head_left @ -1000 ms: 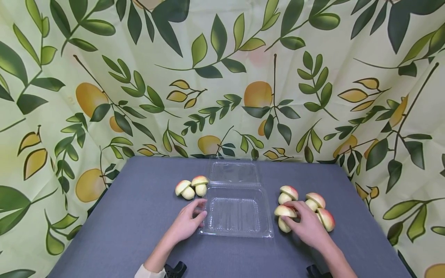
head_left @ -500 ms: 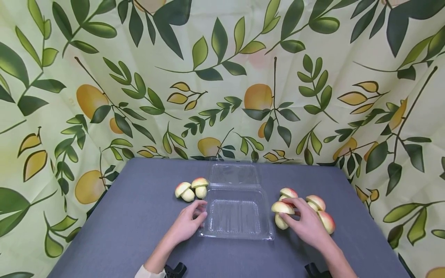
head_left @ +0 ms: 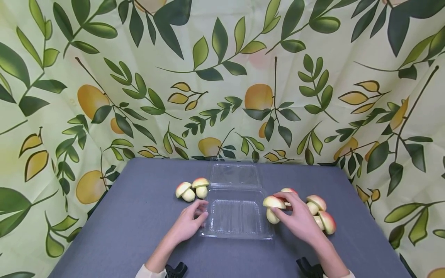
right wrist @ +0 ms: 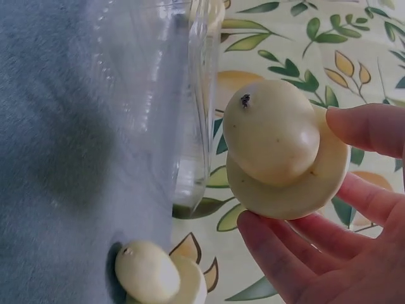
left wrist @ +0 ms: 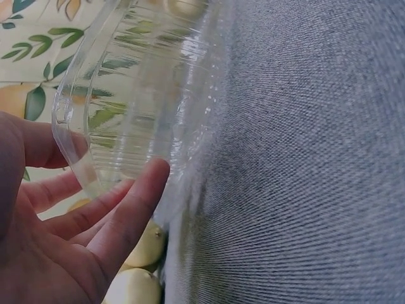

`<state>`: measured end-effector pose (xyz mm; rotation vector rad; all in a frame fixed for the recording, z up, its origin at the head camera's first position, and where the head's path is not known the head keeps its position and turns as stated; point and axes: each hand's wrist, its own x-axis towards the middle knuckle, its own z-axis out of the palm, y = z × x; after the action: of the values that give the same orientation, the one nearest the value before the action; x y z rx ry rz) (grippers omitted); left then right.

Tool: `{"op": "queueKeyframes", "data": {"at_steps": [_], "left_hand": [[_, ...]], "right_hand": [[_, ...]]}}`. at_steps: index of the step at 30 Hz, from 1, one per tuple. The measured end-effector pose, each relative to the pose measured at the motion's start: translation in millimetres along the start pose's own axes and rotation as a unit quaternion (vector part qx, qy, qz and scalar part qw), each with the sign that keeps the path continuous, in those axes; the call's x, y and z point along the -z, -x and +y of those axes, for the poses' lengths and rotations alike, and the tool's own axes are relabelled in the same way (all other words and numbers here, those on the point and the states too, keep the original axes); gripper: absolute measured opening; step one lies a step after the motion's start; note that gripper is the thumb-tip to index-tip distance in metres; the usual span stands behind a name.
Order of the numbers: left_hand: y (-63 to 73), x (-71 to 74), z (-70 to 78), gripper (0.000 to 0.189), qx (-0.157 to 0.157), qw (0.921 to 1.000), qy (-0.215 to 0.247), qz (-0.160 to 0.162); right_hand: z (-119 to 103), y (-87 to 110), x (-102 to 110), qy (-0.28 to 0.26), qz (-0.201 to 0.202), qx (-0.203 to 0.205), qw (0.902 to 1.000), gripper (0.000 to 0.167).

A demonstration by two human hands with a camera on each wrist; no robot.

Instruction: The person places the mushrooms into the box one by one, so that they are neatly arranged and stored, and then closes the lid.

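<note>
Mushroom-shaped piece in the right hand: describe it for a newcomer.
On the grey table, find the clear plastic container. At its right edge, the right hand grips the mushroom-shaped piece. Its neighbours rest on the table; only this one is held.

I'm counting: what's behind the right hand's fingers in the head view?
The right hand hides part of a mushroom-shaped piece, whose reddish cap shows beyond the fingers; anything fully covered can't be seen.
</note>
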<state>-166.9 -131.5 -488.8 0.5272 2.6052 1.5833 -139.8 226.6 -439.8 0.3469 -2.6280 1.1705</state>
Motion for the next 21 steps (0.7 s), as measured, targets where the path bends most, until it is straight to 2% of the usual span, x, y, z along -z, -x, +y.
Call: {"op": "queueKeyframes", "data": {"at_steps": [8, 21], "left_hand": [[-3.3, 1.6, 1.6, 0.031, -0.005, 0.999, -0.044, 0.002], [-3.8, 1.4, 2.8, 0.033, -0.005, 0.9994, -0.032, -0.01]], "right_hand": [[-4, -10.5, -9, -0.012, 0.001, -0.001, 0.9999, 0.038], [-11, -20.7, -23, -0.034, -0.011, 0.009, 0.9993, 0.039]]}}
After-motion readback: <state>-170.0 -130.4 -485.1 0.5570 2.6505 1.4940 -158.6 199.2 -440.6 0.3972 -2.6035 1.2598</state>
